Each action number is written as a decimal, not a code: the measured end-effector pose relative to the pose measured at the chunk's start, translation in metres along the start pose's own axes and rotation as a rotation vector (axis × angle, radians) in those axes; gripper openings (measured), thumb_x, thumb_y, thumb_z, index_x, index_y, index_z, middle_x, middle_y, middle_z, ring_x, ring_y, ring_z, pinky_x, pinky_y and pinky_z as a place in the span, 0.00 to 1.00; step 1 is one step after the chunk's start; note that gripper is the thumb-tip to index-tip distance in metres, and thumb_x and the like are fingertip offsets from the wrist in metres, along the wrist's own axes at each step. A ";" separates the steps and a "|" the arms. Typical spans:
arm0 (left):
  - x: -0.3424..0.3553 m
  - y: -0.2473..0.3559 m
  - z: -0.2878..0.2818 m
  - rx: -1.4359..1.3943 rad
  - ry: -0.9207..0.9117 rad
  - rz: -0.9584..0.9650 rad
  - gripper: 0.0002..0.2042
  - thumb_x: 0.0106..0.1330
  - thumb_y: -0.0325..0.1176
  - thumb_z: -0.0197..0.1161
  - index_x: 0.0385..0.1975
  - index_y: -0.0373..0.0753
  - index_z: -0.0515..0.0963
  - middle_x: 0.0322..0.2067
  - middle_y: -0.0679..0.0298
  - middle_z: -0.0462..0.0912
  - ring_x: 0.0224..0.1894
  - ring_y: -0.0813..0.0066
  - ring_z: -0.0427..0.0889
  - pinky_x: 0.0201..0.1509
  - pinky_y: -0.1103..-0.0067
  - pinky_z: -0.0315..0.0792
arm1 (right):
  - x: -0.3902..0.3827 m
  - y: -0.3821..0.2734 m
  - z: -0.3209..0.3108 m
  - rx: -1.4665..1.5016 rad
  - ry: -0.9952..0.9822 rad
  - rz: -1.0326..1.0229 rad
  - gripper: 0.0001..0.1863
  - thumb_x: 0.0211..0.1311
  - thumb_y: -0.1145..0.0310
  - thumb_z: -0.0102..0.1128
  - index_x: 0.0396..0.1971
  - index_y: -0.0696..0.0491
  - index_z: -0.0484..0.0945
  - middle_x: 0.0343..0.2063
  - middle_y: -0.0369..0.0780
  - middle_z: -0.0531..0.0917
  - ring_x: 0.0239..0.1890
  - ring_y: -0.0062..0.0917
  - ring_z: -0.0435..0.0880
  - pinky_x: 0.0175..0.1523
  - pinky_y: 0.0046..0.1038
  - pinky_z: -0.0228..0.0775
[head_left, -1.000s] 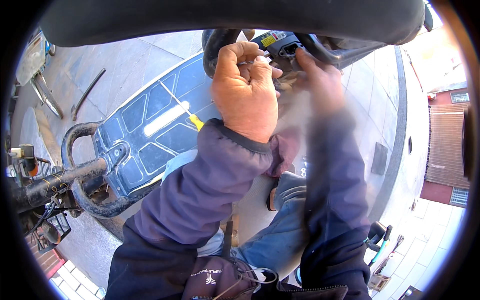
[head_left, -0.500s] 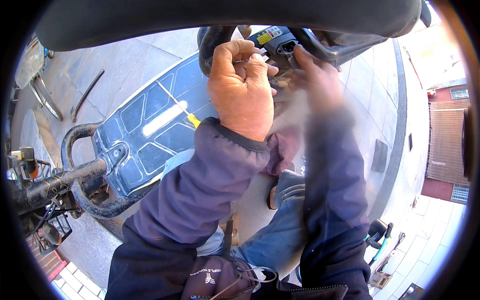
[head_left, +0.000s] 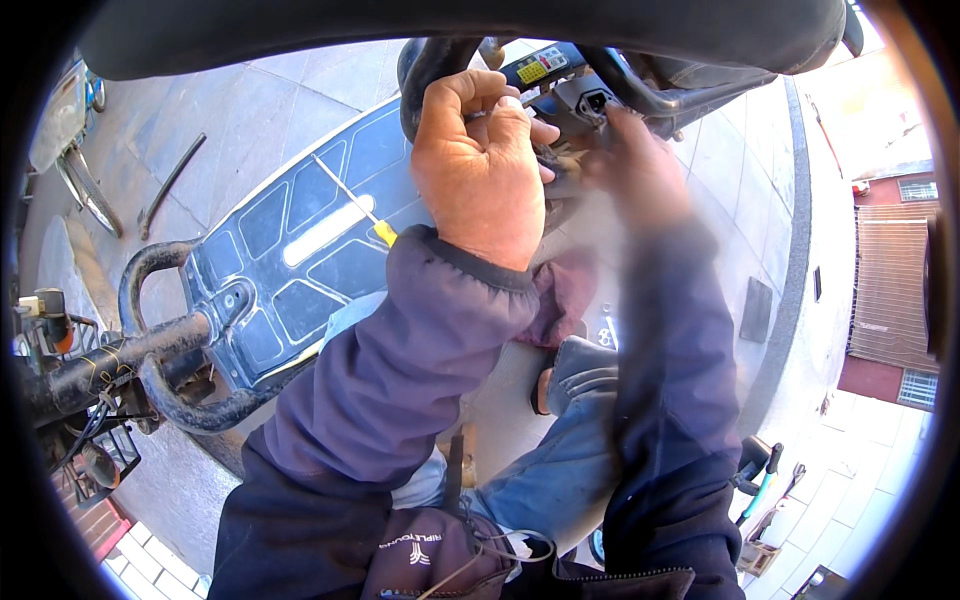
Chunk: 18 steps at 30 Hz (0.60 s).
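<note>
My left hand [head_left: 483, 175] is closed, thumb and fingers drawn together beside a bent black frame tube [head_left: 432, 82]. Something small may be pinched in it, but the fingertips hide what. Just past the fingers sits a black battery case [head_left: 545, 68] with a yellow-and-white label. On its side is a dark socket [head_left: 595, 102] with a metal surround. Smeared by motion, my right hand [head_left: 645, 170] has its fingers up close to that socket; their grip does not show. A screwdriver [head_left: 382, 232] with a yellow handle and long thin shaft lies on the blue-black footboard [head_left: 268, 230].
A dark padded seat [head_left: 460, 28] spans the top of the view. To the left are the vehicle's black steering column [head_left: 130, 355] and curved tubes. A thin dark bar [head_left: 172, 185] lies on the paving near a bicycle wheel [head_left: 90, 190]. A reddish cloth [head_left: 562, 300] hangs below my hands.
My right hand has shifted slightly at the socket and stays blurred. The left hand keeps its closed pose, while the battery case appears a little further right in view.
</note>
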<state>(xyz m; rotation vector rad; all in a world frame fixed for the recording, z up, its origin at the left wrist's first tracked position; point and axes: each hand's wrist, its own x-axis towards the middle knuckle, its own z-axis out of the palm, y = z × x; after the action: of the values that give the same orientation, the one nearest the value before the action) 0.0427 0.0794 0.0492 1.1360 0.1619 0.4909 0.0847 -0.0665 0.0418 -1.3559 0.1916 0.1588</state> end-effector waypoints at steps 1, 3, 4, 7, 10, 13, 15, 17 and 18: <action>0.000 0.001 0.000 -0.003 -0.001 0.003 0.06 0.66 0.21 0.52 0.40 0.33 0.71 0.32 0.60 0.79 0.30 0.73 0.84 0.22 0.88 0.77 | 0.001 0.003 -0.004 0.019 -0.011 0.006 0.19 0.61 0.59 0.59 0.41 0.62 0.73 0.30 0.46 0.81 0.20 0.19 0.78 0.25 0.22 0.77; 0.000 0.001 0.001 -0.007 -0.001 0.007 0.06 0.66 0.22 0.52 0.40 0.33 0.71 0.32 0.60 0.79 0.30 0.73 0.84 0.22 0.88 0.77 | 0.004 0.008 -0.012 0.057 -0.031 0.019 0.19 0.61 0.60 0.58 0.41 0.61 0.73 0.30 0.48 0.82 0.19 0.19 0.78 0.26 0.21 0.77; 0.000 0.000 0.001 -0.010 -0.001 0.005 0.06 0.66 0.22 0.52 0.40 0.33 0.72 0.32 0.60 0.79 0.30 0.73 0.84 0.21 0.88 0.77 | 0.003 0.009 -0.014 0.044 -0.043 0.009 0.19 0.61 0.59 0.57 0.41 0.61 0.73 0.30 0.48 0.82 0.20 0.19 0.78 0.26 0.21 0.78; 0.000 -0.001 0.000 -0.004 -0.004 0.008 0.06 0.66 0.22 0.52 0.40 0.33 0.72 0.32 0.61 0.79 0.30 0.73 0.84 0.21 0.88 0.76 | 0.001 0.009 -0.015 0.029 -0.067 0.002 0.19 0.62 0.58 0.56 0.42 0.61 0.73 0.30 0.49 0.82 0.20 0.18 0.77 0.26 0.20 0.78; 0.000 -0.002 0.000 0.020 -0.019 0.010 0.06 0.66 0.22 0.52 0.40 0.34 0.72 0.32 0.61 0.79 0.30 0.74 0.84 0.22 0.88 0.76 | 0.000 0.006 -0.015 0.094 -0.078 0.059 0.20 0.63 0.57 0.55 0.42 0.61 0.73 0.31 0.49 0.82 0.21 0.18 0.77 0.25 0.19 0.77; -0.002 -0.002 0.002 0.058 -0.040 0.002 0.06 0.66 0.22 0.52 0.40 0.33 0.71 0.32 0.61 0.79 0.31 0.75 0.83 0.22 0.88 0.76 | 0.003 0.007 -0.019 0.242 -0.133 0.132 0.21 0.64 0.56 0.54 0.43 0.60 0.73 0.32 0.50 0.82 0.21 0.18 0.76 0.24 0.19 0.76; -0.002 -0.001 0.002 0.088 -0.059 -0.002 0.06 0.66 0.22 0.52 0.40 0.33 0.71 0.33 0.61 0.79 0.31 0.76 0.83 0.22 0.87 0.76 | 0.001 0.004 -0.019 0.324 -0.166 0.182 0.21 0.64 0.56 0.54 0.43 0.60 0.73 0.32 0.50 0.82 0.21 0.18 0.76 0.24 0.20 0.75; 0.000 -0.009 -0.001 0.166 -0.078 0.082 0.06 0.65 0.22 0.53 0.40 0.33 0.71 0.33 0.61 0.78 0.31 0.77 0.82 0.22 0.87 0.75 | 0.000 0.003 -0.017 0.387 -0.192 0.212 0.21 0.64 0.56 0.54 0.43 0.60 0.73 0.32 0.50 0.82 0.21 0.18 0.76 0.25 0.19 0.74; 0.001 -0.012 -0.002 0.202 -0.089 0.121 0.06 0.65 0.22 0.53 0.40 0.33 0.71 0.34 0.61 0.78 0.32 0.77 0.82 0.23 0.87 0.75 | -0.001 0.003 -0.018 0.417 -0.202 0.227 0.20 0.65 0.55 0.55 0.43 0.59 0.73 0.32 0.50 0.82 0.22 0.18 0.76 0.25 0.19 0.73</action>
<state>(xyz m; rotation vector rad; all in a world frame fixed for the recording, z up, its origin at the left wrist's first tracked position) 0.0465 0.0771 0.0378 1.3687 0.0667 0.5390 0.0823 -0.0840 0.0359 -0.8947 0.1958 0.4207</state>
